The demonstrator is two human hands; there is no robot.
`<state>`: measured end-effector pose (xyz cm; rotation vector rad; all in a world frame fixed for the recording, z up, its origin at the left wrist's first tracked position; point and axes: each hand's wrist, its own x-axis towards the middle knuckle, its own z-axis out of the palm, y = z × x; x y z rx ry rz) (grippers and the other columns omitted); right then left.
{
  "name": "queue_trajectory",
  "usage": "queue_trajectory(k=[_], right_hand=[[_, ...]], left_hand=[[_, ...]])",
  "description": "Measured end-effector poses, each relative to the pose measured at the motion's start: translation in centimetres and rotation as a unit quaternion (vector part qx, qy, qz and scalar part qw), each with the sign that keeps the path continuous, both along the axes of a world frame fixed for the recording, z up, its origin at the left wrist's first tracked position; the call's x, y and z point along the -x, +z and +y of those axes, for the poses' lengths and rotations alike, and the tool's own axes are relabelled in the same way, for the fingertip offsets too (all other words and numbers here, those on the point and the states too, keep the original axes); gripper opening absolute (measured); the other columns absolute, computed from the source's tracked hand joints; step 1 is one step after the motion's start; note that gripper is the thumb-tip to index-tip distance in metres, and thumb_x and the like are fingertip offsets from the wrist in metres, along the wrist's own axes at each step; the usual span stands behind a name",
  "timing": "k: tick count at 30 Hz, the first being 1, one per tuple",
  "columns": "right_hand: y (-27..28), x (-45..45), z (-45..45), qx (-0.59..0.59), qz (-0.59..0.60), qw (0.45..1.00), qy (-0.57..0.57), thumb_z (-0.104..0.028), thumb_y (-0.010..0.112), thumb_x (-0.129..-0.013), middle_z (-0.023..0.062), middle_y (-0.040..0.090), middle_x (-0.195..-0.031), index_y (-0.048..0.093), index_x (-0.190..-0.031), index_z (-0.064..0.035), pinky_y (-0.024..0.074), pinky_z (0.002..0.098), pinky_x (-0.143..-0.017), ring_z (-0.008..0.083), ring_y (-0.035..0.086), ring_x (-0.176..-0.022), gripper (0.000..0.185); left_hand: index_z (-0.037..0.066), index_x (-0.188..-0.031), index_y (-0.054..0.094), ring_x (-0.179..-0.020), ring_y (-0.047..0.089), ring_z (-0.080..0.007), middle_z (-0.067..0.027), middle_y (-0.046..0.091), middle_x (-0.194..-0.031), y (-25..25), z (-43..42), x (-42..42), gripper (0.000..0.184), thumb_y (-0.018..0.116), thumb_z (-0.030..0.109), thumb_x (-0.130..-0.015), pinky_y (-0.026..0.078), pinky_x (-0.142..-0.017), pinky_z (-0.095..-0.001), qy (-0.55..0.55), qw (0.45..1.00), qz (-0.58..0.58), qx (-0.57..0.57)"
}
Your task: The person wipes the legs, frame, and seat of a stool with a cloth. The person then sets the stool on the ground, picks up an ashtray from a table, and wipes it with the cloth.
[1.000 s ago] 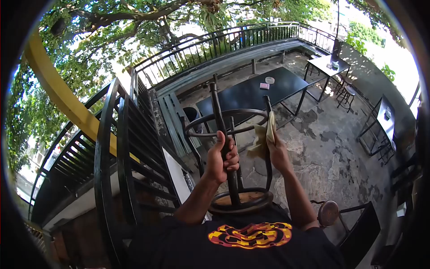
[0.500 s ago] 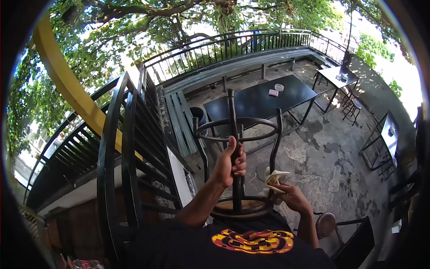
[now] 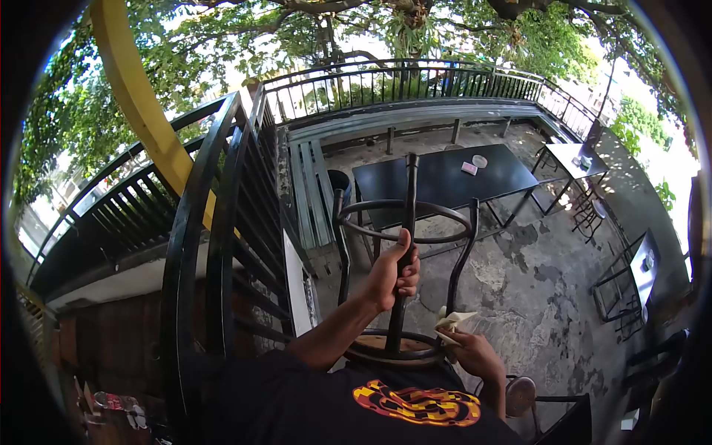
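Note:
A dark metal stool [image 3: 397, 322] is upside down in front of my torso, its legs up and its round seat at the bottom, close to my shirt. My left hand [image 3: 393, 274] is wrapped around one leg, below the ring that joins the legs, with the thumb pointing up. In my right hand [image 3: 480, 360] is a pale cloth [image 3: 454, 320], bunched at the lower part of the right-hand leg near the seat. The fingers under the cloth are partly hidden.
A long black table [image 3: 489, 178] stands ahead, bearing a pink box [image 3: 469, 168] and a round dish [image 3: 480, 161]. Black railing [image 3: 230, 222] rises close on my left. A bin [image 3: 339, 180] stands by the slatted bench [image 3: 308, 185]. Another round stool [image 3: 521, 394] is low right.
The view has turned slightly left, so the surroundings sit further right. My right hand and the cloth are a little lower along the stool leg. My left hand keeps its hold.

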<state>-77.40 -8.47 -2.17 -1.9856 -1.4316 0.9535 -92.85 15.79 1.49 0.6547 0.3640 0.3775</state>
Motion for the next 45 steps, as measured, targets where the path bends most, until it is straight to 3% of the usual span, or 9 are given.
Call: queue_trajectory(k=[9,17,21,31,34,36,37,41,45], right_hand=[[-1.9,-3.1,-1.8,-0.008,0.165,0.985,-0.044,-0.016,0.06,-0.092,0.0147,0.076,-0.098,0.071,-0.124,-0.0023,0.0561,0.0339,-0.081,0.0189,0.072,-0.084,0.037],[-2.3,-10.1,5.5,-0.305,0.327,0.795,-0.409,-0.041,0.054,-0.103,0.0109,0.07,-0.103,0.064,-0.125,0.0003,0.0556,0.0309,-0.071,0.0209,0.069,-0.088,0.048],[-7.7,-10.3,10.1,-0.192,0.266,0.886,-0.328,-0.055,0.047,-0.106,0.0019,0.059,-0.09,0.065,-0.121,-0.0046,0.0424,0.0258,-0.059,0.0131,0.05,-0.067,0.055],[-12.2,-3.1,2.9,-0.073,0.665,0.725,-0.163,-0.056,0.042,-0.107,0.0111,0.068,-0.122,0.048,-0.145,-0.0048,0.0572,0.0359,-0.09,0.0244,0.07,-0.105,0.064],[-10.9,-2.1,1.8,-0.118,0.624,0.761,-0.133,-0.056,0.041,-0.107,0.0096,0.068,-0.12,0.049,-0.144,-0.0062,0.0561,0.0374,-0.092,0.026,0.069,-0.105,0.062],[-10.9,-1.9,1.7,-0.199,0.24,0.944,-0.111,-0.056,0.042,-0.107,0.0099,0.069,-0.117,0.052,-0.138,-0.006,0.0567,0.039,-0.091,0.0264,0.07,-0.104,0.06],[-10.8,-1.9,1.8,-0.221,0.027,0.97,-0.093,-0.057,0.043,-0.107,0.01,0.069,-0.116,0.054,-0.135,-0.0059,0.057,0.0397,-0.091,0.0266,0.07,-0.103,0.059],[-9.8,-1.7,2.4,-0.138,0.605,0.735,-0.274,-0.053,0.046,-0.107,0.0113,0.069,-0.11,0.06,-0.122,-0.0054,0.0582,0.0407,-0.086,0.0265,0.07,-0.098,0.052],[-7.1,-1.0,1.5,-0.179,0.583,0.751,-0.252,-0.053,0.048,-0.106,0.008,0.068,-0.109,0.06,-0.127,-0.005,0.0554,0.0365,-0.089,0.0215,0.068,-0.1,0.054]], left_hand=[[0.015,-0.085,0.046,-0.044,0.026,-0.0034,0.0062,0.033,-0.063,-0.2,0.1,0.1,0.058,0.045,0.072,-0.098,0.023,-0.042,-0.0212,0.009,1.0,-0.001,0.012],[0.015,-0.087,0.047,-0.044,0.027,-0.0032,0.0058,0.033,-0.062,0.5,-0.9,-0.2,0.057,0.044,0.071,-0.099,0.024,-0.042,-0.021,-0.027,0.998,-0.048,-0.008],[0.015,-0.087,0.046,-0.044,0.026,-0.0035,0.0055,0.033,-0.063,0.4,-1.1,-0.1,0.057,0.043,0.07,-0.099,0.024,-0.042,-0.0212,-0.036,0.997,-0.061,-0.001],[0.015,-0.086,0.046,-0.044,0.025,-0.004,0.0052,0.033,-0.063,0.5,-0.1,0.2,0.057,0.043,0.07,-0.1,0.022,-0.042,-0.0214,-0.029,0.999,-0.046,0.001],[0.015,-0.087,0.048,-0.044,0.026,-0.0035,0.0054,0.034,-0.063,-0.2,0.3,-0.1,0.056,0.044,0.07,-0.1,0.023,-0.042,-0.0212,-0.024,0.999,-0.036,0.016],[0.016,-0.087,0.049,-0.045,0.028,-0.0035,0.0057,0.036,-0.064,-0.2,0.4,-0.3,0.056,0.045,0.07,-0.1,0.023,-0.043,-0.021,0.001,1.0,-0.019,0.012],[0.016,-0.088,0.05,-0.046,0.029,-0.0036,0.006,0.037,-0.064,0.1,0.5,-0.2,0.055,0.045,0.07,-0.099,0.024,-0.043,-0.0207,0.025,1.0,-0.007,0.001],[0.014,-0.094,0.052,-0.047,0.034,-0.0038,0.0048,0.041,-0.066,-0.3,1.1,0.0,0.055,0.046,0.069,-0.1,0.026,-0.042,-0.0211,0.095,0.995,0.029,-0.014],[0.004,-0.135,0.035,-0.091,0.059,-0.0224,-0.0133,0.055,-0.113,-3.6,2.1,-1.3,0.059,0.057,0.049,-0.104,0.049,-0.086,-0.0367,0.244,0.861,0.181,-0.408]])
